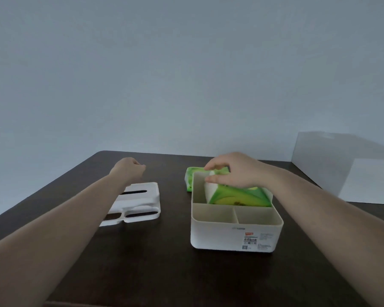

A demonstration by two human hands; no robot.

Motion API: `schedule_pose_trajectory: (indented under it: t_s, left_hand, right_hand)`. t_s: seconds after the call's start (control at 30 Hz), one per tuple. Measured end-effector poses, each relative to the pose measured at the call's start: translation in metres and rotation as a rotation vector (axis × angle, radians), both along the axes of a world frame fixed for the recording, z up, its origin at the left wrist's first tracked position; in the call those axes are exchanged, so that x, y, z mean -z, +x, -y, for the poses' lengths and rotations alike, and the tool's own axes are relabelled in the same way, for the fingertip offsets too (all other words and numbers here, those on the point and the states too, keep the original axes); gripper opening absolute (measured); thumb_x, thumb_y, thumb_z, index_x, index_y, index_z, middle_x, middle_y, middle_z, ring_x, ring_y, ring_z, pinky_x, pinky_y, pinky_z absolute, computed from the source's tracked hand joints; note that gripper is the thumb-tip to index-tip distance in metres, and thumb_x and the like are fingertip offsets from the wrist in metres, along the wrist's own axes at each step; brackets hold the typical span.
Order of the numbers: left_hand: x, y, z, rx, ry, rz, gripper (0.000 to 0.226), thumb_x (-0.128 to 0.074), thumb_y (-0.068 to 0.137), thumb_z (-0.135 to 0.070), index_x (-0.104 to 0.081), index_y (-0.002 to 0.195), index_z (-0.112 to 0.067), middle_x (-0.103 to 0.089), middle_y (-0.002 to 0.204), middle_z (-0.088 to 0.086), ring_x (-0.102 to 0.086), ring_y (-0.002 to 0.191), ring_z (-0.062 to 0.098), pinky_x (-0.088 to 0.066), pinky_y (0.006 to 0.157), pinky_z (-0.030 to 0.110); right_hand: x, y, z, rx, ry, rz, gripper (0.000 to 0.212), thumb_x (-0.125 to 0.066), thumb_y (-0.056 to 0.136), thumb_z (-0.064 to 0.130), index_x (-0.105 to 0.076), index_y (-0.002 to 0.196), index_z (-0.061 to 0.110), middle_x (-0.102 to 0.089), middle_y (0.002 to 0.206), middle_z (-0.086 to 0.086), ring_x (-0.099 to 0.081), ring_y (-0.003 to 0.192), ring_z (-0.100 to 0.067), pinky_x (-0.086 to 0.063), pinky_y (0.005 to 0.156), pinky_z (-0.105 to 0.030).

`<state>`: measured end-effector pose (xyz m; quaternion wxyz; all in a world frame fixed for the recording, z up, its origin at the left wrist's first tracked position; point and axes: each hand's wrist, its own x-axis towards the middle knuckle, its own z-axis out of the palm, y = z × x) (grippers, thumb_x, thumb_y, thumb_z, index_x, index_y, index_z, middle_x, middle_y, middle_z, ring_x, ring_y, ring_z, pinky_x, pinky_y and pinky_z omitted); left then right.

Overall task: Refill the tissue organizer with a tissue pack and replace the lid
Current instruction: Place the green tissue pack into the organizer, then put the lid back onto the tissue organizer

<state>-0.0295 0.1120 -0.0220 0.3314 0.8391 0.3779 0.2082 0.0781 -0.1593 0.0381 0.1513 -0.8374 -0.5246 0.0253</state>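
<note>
The right hand (237, 171) grips a green pack (237, 197), tilted, partly inside the organizer's (235, 238) far compartment. A second pack (192, 176) lies just behind. The left hand (129, 168), loosely curled and empty, hovers beyond the lid (140, 201) on the table (164, 273).

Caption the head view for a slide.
Right hand lowers a green tissue pack into the open organizer; lid lies aside.

The dark table (164, 262) carries the organizer (231, 238), lid (140, 202) and 1 spare tissue pack (189, 180).
</note>
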Motion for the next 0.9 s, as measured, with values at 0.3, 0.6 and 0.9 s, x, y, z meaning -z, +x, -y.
schedule_pose_trajectory:
  t_s: [0.3,0.6,0.9]
  left_hand:
    - [0.014,-0.074,-0.036,-0.126,0.083,-0.128,0.026,-0.049,0.091,-0.03,-0.06,0.103,-0.01,-0.059,0.102,0.004,-0.055,0.096,0.025,-0.043,0.08,0.033]
    - [0.047,-0.11,-0.058,-0.185,-0.09,-0.12,0.034,-0.054,0.086,-0.034,-0.063,0.107,-0.008,-0.058,0.108,0.005,-0.049,0.092,0.022,-0.039,0.077,0.031]
    - [0.056,-0.104,-0.068,-0.15,-0.236,-0.032,0.052,-0.051,0.088,-0.032,-0.053,0.128,0.002,-0.059,0.124,0.017,-0.055,0.116,0.033,-0.043,0.092,0.039]
  right_hand:
    - [0.01,-0.047,-0.072,0.017,0.087,-0.018,0.029,-0.054,0.092,0.039,-0.067,0.113,0.024,-0.068,0.116,0.004,-0.061,0.11,-0.016,-0.048,0.097,-0.035]
    - [0.043,-0.071,-0.148,0.214,-0.125,-0.117,0.021,-0.044,0.09,0.011,-0.06,0.078,0.003,-0.06,0.079,-0.011,-0.057,0.074,-0.026,-0.045,0.059,-0.029]
    - [0.067,-0.061,-0.174,0.365,-0.204,-0.346,0.035,-0.041,0.094,0.012,-0.055,0.124,0.001,-0.057,0.106,-0.014,-0.052,0.085,-0.027,-0.04,0.058,-0.027]
